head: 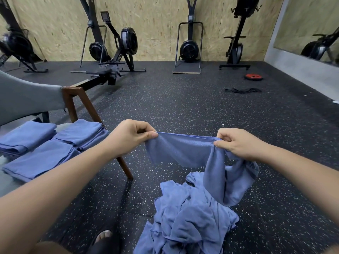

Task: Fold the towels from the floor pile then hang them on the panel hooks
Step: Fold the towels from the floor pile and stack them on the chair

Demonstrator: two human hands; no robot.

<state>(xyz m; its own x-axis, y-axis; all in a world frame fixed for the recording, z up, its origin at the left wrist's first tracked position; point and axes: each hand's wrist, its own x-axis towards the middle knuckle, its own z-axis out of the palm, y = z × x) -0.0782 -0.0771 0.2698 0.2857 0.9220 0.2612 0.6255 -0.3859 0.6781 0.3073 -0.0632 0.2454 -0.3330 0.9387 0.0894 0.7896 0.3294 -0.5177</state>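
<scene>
A blue towel (180, 150) hangs stretched between my two hands above the floor. My left hand (131, 136) pinches its upper edge on the left, and my right hand (236, 142) pinches the same edge on the right. The rest of the towel droops below my right hand toward a crumpled pile of blue towels (187, 217) on the dark floor. Several folded blue towels (55, 145) lie on the chair seat at the left. No panel hooks are in view.
A grey chair with brown wooden legs (80, 105) stands at the left. Rowing and ski machines (117, 50) line the wooden back wall. A red weight plate (253, 77) and a black band (242, 90) lie on the rubber floor. My sandalled foot (104, 239) is near the pile.
</scene>
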